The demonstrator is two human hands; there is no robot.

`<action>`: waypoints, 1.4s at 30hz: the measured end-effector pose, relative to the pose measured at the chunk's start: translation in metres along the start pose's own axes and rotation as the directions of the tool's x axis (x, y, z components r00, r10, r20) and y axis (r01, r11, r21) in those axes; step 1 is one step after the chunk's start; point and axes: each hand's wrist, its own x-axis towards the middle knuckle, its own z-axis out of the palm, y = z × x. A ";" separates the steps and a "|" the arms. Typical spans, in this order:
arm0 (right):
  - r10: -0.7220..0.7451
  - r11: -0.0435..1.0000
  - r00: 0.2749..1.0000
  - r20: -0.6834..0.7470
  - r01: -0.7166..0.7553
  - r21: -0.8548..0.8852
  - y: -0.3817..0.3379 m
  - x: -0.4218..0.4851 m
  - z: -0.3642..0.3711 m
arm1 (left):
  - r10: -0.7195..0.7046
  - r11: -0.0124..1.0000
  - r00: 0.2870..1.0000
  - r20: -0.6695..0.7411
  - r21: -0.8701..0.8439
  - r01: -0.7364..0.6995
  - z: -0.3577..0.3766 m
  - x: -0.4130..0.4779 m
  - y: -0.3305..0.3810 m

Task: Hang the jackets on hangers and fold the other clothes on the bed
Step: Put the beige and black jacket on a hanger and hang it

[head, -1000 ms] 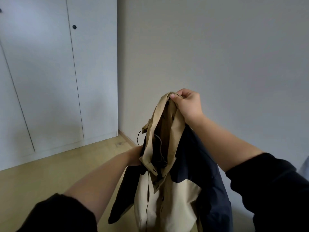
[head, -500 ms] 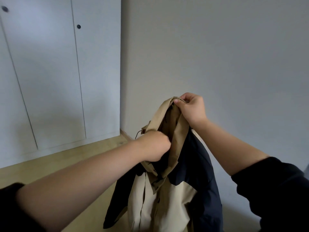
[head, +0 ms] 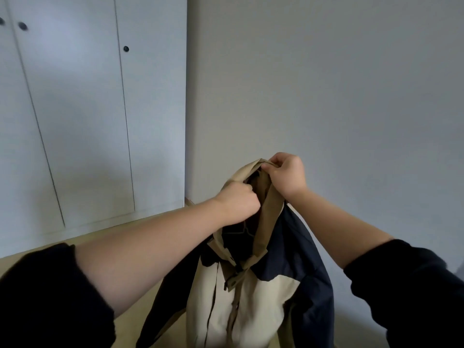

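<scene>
Head view: jacket [head: 251, 297], wooden floor [head: 133, 325], wardrobe [head: 82, 121].

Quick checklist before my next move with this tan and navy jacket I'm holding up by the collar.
1. Right hand grips the top of the jacket collar: ok.
2. Left hand grips the collar's other edge: ok.
3. Jacket front faces you: ok, the placket shows.
4. Hem hangs free: cannot tell, it runs out of frame.
5. Hanger ready: cannot tell, none shows clearly.
6. Wardrobe doors open for hanging: not ok, they are shut.
</scene>
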 end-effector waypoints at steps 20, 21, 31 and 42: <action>0.011 0.999 0.887 0.461 -0.029 0.031 0.007 -0.023 0.003 | -0.282 0.904 0.930 -0.237 -0.391 0.175 -0.044 0.010 -0.069; -0.013 1.000 0.908 0.419 0.014 0.000 0.004 -0.021 0.005 | -0.332 0.872 0.912 -0.243 -0.448 0.198 -0.043 0.011 -0.068; 0.019 0.997 0.994 0.110 -0.027 0.067 -0.008 -0.005 0.010 | -0.112 -0.237 0.856 0.504 -0.851 0.469 0.016 -0.028 -0.084; 0.043 0.995 0.998 -0.051 -0.038 0.095 -0.011 0.007 -0.009 | -0.458 0.129 0.838 0.298 -0.910 0.394 0.015 -0.012 -0.059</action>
